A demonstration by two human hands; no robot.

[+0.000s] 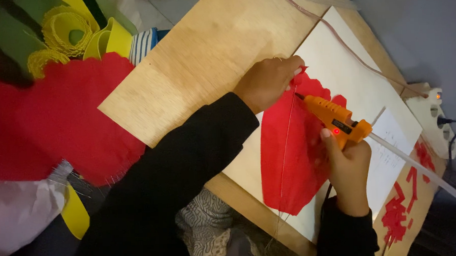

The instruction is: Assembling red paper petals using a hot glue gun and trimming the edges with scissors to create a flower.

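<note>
Under left hand: left hand point(268, 82) pinches red paper point(289, 151) edge; fingertips hidden.
Right hand: right hand point(348, 171) grips glue gun point(334, 118); nozzle tip unclear.

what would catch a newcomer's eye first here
The big red petal-shaped crepe paper piece on the white sheet at centre stands out. The right hand grips an orange hot glue gun at its top edge, where the left hand pinches it. More red crepe paper lies left.

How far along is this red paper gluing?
Done: red petal is cut out and lies on the white sheet. In hand: the right hand aims the orange glue gun at its top edge, which the left hand pinches. Left: red crepe and yellow rolls lie unused.
</note>
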